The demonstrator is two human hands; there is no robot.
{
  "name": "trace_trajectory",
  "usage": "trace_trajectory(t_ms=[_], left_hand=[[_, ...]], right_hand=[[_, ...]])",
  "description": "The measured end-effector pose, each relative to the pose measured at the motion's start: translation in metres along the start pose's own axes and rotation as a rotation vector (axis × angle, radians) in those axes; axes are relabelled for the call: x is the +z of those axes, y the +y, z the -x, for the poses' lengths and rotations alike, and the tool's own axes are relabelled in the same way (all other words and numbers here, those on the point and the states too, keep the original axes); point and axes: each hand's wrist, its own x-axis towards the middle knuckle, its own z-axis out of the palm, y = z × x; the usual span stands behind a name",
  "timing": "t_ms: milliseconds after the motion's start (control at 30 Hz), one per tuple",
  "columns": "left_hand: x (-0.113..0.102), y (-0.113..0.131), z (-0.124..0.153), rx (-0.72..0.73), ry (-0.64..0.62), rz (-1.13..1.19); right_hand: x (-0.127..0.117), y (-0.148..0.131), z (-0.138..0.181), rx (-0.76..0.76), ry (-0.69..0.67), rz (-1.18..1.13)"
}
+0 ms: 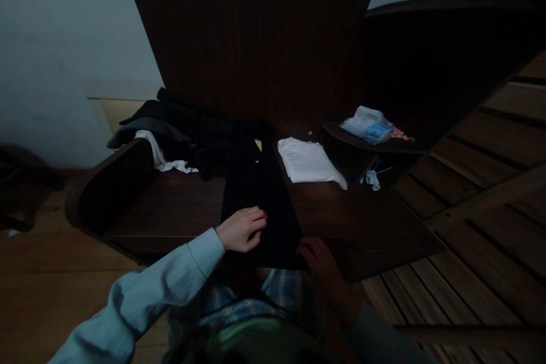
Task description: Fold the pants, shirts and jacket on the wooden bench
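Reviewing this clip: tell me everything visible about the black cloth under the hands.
The black cloth looks matte, soft and plain; dim light hides seams or weave. It lies spread, widening toward the person, on the dark wooden bench, its near end reaching past the front edge. Its far end merges with a dark clothes pile, near a small yellow patch. The left hand rests on it; the right hand is at its near right corner.
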Motion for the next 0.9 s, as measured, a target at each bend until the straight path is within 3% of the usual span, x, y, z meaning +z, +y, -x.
trace_trajectory(t_ms=[167,333,433,533,633,767,900], left_hand=[[-0.001,0.000,-0.002,-0.032,-0.045,0.034],[-0.001,0.000,0.000,-0.059,-0.011,0.079],[-0.001,0.000,0.002,-0.072,-0.030,0.094],[-0.003,-0.002,0.002,-0.176,0.011,0.115],[-0.004,-0.011,-0.002,-0.285,0.079,0.091],[-0.001,-0.027,-0.003,-0.370,-0.015,-0.004],[0.009,-0.035,0.001,-0.418,-0.090,-0.028]], right_hand=[[0.001,0.005,-0.001,-0.054,-0.055,-0.068],[-0.004,0.008,-0.002,-0.012,0.003,-0.119],[-0.011,0.006,-0.003,-0.048,-0.086,-0.127],[-0.019,0.006,-0.005,-0.063,-0.207,-0.146],[-0.026,0.015,-0.014,-0.044,-0.203,-0.170],[-0.024,0.032,-0.039,-0.005,-0.214,-0.175],[-0.007,0.041,-0.061,-0.014,-0.324,-0.122]])
